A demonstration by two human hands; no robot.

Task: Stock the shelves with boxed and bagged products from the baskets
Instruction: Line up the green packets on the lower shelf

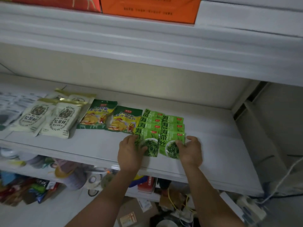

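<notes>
On the shelf (pixel 213 128), cream mushroom bags (pixel 54 120) lay toward the left end. Two yellow seasoning bags (pixel 126 119) sat beside them, then two overlapping rows of green kelp packets (pixel 172 124) reached toward the front edge. The left hand (pixel 130 150) curled its fingers over the left front packet (pixel 150 145). The right hand (pixel 191 150) gripped the right front packet (pixel 170 145) at its outer edge.

The white shelf (pixel 91 145) in front of me carries blurred pale packets (pixel 11 108) at nine o'clock, overlapping cream mushroom bags (pixel 54 120) beside them, two yellow-green seasoning bags (pixel 111 119) mid-shelf, and toward three o'clock two overlapped rows of green kelp packets (pixel 161 128).
</notes>
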